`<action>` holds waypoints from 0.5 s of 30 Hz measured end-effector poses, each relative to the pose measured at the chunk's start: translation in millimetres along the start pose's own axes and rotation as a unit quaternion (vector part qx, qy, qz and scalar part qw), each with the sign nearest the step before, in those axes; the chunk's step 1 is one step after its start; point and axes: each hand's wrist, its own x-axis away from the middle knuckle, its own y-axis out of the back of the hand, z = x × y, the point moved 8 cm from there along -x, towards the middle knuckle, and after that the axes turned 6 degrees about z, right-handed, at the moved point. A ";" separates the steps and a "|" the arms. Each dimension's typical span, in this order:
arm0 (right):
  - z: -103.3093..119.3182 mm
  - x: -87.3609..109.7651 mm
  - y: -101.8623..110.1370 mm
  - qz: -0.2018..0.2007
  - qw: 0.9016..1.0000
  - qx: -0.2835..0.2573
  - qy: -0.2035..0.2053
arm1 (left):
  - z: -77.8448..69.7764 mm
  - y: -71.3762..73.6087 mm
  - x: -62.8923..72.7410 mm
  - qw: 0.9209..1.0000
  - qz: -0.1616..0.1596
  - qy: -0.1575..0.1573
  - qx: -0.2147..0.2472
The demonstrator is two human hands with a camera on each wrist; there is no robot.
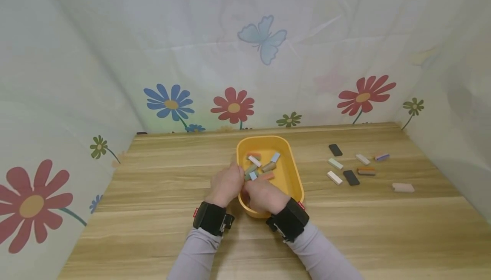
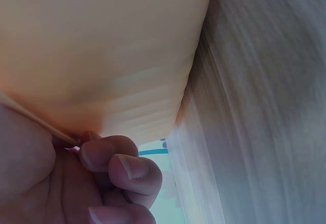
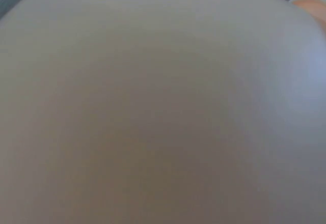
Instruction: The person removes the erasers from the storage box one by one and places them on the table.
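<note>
A yellow plastic bin (image 1: 283, 181) stands on the table, holding several small oblong blocks in white, blue, orange and olive. At its left side my left hand (image 1: 226, 183) grips the rim. The left wrist view shows curled fingers (image 2: 135, 168) against the outer wall of the bin, with the thumb side over the rim. My right hand (image 1: 264, 195) reaches down into the near left part of the bin, close beside the left. Its fingertips are hidden behind the hand, and the blurred right wrist view does not show what they touch.
Right of the bin, several loose blocks lie scattered on the wooden table (image 1: 172, 160), among them a black block (image 1: 351, 177), a white block (image 1: 335, 177) and a beige block (image 1: 403, 187). A flower-printed curtain (image 1: 307, 79) encloses the back and sides.
</note>
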 end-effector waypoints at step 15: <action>-2.3 -0.1 -0.8 -0.007 1.000 0.001 -0.017 | -1.2 0.2 0.2 1.000 0.004 0.004 -0.004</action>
